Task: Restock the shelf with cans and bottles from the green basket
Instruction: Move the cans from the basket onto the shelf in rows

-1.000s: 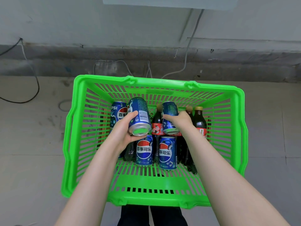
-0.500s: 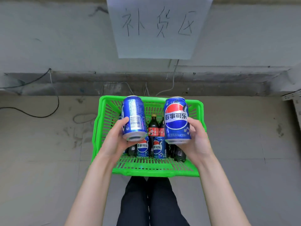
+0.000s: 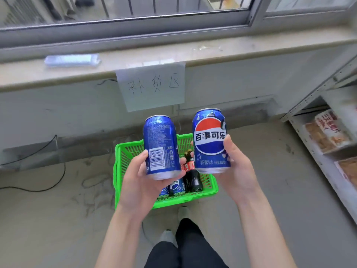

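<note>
My left hand grips a blue Pepsi can upright, its barcode side facing me. My right hand grips a second blue Pepsi can upright, logo toward me. Both cans are held high above the green basket, which stands on the floor below them. Inside the basket I see a dark cola bottle with a red label and more blue cans, partly hidden by my hands. A metal shelf runs along the right edge.
A paper sign with handwritten characters hangs from the window sill. Packaged goods lie on the shelf at right. A black cable trails over the floor at left. My legs show below the basket.
Both hands have lifted their cans out of the basket and raised them well above it. The view has tilted up, bringing the window sill and the shelf at right into sight.
</note>
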